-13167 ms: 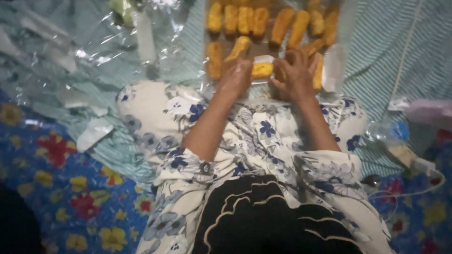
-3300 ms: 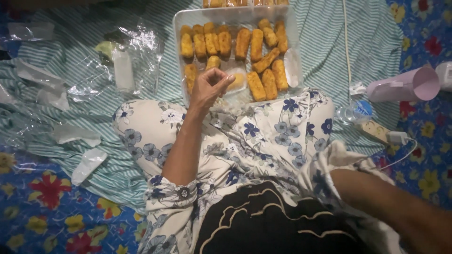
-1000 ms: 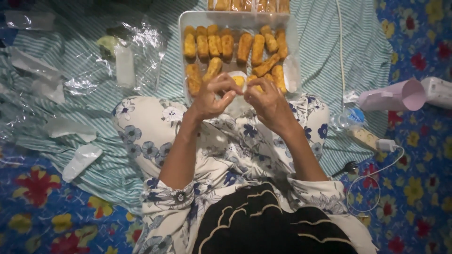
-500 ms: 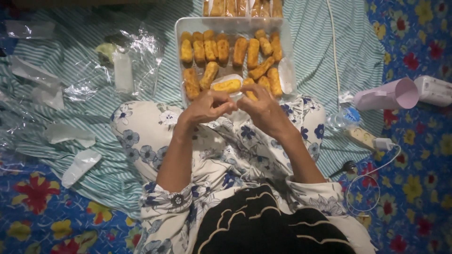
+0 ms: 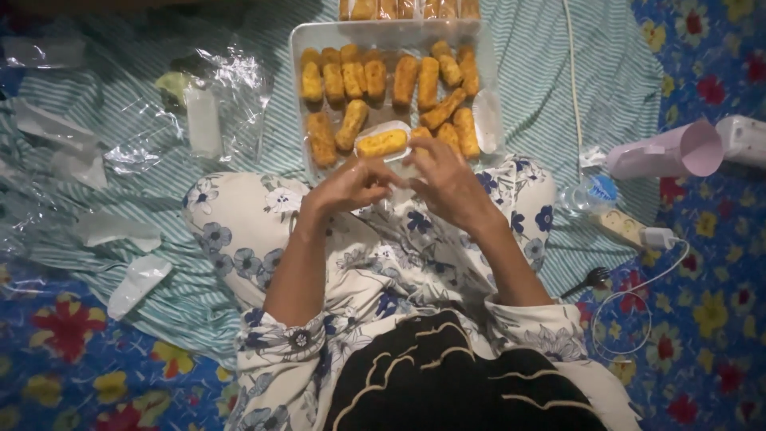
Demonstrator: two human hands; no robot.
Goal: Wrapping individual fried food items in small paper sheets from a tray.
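Striped cloth (image 5: 558,88) underlies both hands, left hand (image 5: 351,185) and right hand (image 5: 447,179) pinching a thin, slippery plastic wrapper (image 5: 383,142) holding a soft, crumbly fritter, best gripped by its edges.

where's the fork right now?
Head view, the person's right side: the fork lies on the striped cloth just past the right knee, near the white power strip and its looped cable, well clear of the right hand.

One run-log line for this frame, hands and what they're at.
left hand: fingertips on clear wrapper | right hand: same wrapper | wrapped fried roll: at tray's near edge | tray: white, holding fried rolls
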